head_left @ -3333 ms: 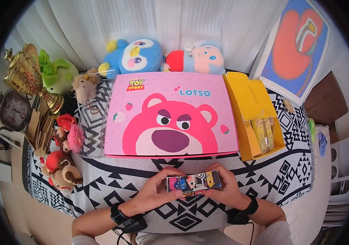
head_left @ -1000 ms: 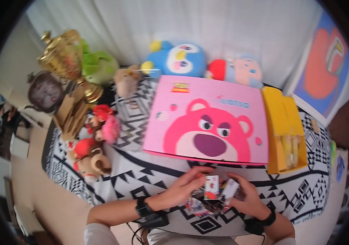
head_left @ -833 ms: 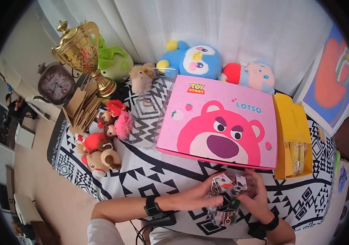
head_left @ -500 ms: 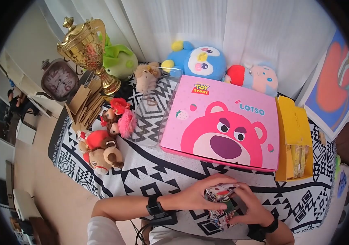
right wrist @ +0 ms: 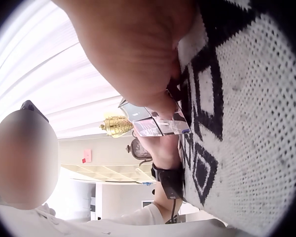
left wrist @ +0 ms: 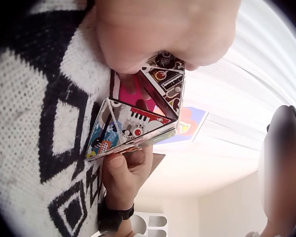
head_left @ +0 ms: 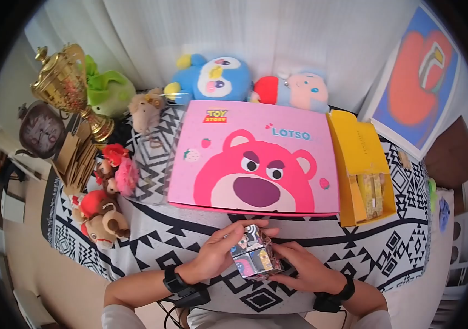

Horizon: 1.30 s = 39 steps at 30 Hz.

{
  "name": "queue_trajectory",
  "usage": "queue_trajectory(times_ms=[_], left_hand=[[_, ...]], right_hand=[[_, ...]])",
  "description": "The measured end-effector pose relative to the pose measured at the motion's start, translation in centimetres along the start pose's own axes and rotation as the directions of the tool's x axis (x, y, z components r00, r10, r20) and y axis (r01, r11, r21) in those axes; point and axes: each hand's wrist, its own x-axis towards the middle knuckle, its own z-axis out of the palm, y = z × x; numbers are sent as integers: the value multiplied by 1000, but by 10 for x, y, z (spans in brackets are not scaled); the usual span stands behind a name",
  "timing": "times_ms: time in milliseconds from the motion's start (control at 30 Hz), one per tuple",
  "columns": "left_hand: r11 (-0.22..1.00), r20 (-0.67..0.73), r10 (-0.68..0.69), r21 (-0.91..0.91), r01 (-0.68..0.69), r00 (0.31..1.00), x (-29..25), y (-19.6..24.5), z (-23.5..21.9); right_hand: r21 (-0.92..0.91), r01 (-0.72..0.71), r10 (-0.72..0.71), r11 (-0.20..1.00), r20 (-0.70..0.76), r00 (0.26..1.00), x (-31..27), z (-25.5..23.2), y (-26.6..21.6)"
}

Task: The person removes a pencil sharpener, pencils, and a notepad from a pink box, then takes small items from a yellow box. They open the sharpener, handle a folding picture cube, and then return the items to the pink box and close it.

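Observation:
Near the table's front edge, both hands hold a folding picture cube [head_left: 251,253] printed with cartoon figures. In the head view its panels form a compact tilted block. The left wrist view shows a gap between the triangular panels [left wrist: 143,121] on its side. My left hand [head_left: 216,255] grips the cube's left and far sides, fingers reaching over the back. From the right, my right hand [head_left: 309,270] pinches it, thumb low and fingers at the upper edge. Glossy square panels [right wrist: 150,126] show in the right wrist view, with my right hand [right wrist: 133,54] partly covering them.
A pink bear-printed box [head_left: 195,181] lies just beyond the hands, beside a yellow open box [head_left: 357,134]. Plush toys [head_left: 100,219], folded cardboard [head_left: 75,159], a gold trophy [head_left: 67,82] and a clock [head_left: 42,130] stand left. A patterned cloth [head_left: 173,225] covers the table.
The cube went from a long bar to a loosely unfolded form, and is now a compact block. Both hands stay on it. The head view has swung left and back right.

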Motion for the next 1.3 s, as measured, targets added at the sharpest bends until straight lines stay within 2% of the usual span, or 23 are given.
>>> queue_trajectory(times_ms=[33,100,133,200,267,300,333,400,433,467,500,533,600,700,767,933,1000,1033,1100,1167,1200,1300], left_hand=[[1000,-1,-18,-18,18,1000,0,0,1],[999,1,-38,-36,38,999,1,1,0],[999,3,-50,11,50,999,1,1,-2],[996,13,-66,57,65,998,3,0,-3],[996,-15,-83,27,84,996,3,-1,-2],[996,-100,-82,27,85,992,1,-7,-6],[996,-95,-86,27,89,992,-1,-11,-13],[960,-106,-179,197,197,978,-6,-17,-27],[938,-156,-223,233,255,962,-7,-21,-33],[937,-151,-227,235,258,962,-6,-16,-25],[910,-106,-219,336,243,970,-6,-7,-9],[874,-61,-214,433,219,975,-6,-2,0],[888,-73,-231,393,241,970,-5,-3,0],[880,-49,-192,435,194,980,-6,-3,1],[900,-16,-100,426,98,995,-3,-1,5],[884,-24,-58,464,62,998,-5,-5,4],[883,-15,-40,468,42,999,-4,-5,4],[889,-45,-25,455,42,999,-3,-3,4],[896,-74,-10,443,42,997,-3,-3,4],[877,-103,103,479,-41,989,-3,-6,2],[876,-101,101,480,-40,990,-3,-4,5],[882,-154,89,472,-6,984,-3,0,13]], right_hand=[[-3,-11,11,1000,-8,1000,-2,-2,-1],[149,-184,189,972,-23,982,-4,-5,-4],[149,-188,194,971,-27,981,-6,-3,-2],[317,-63,140,946,-226,964,-8,4,7],[373,-77,166,925,-213,963,-10,7,11],[438,-49,180,898,-262,948,-11,9,14],[498,-16,195,867,-309,931,-11,11,15],[552,7,238,834,-372,897,-11,12,16],[595,51,239,802,-399,885,-10,11,19],[634,97,242,767,-426,872,-9,9,21],[690,104,317,716,-454,833,-3,8,12],[690,104,319,717,-456,831,-4,7,14],[681,62,307,730,-408,860,-8,6,20],[679,15,317,734,-361,877,-8,1,18],[675,25,313,737,-374,873,-7,1,18],[661,-13,315,750,-340,886,-10,0,20],[649,69,295,758,-435,851,-11,2,22],[649,70,295,757,-436,850,-11,2,23],[589,112,292,800,-547,785,-12,3,24],[615,133,316,777,-564,763,-9,1,17],[640,155,340,753,-580,741,-8,0,15],[603,158,302,782,-589,750,-10,1,19]])
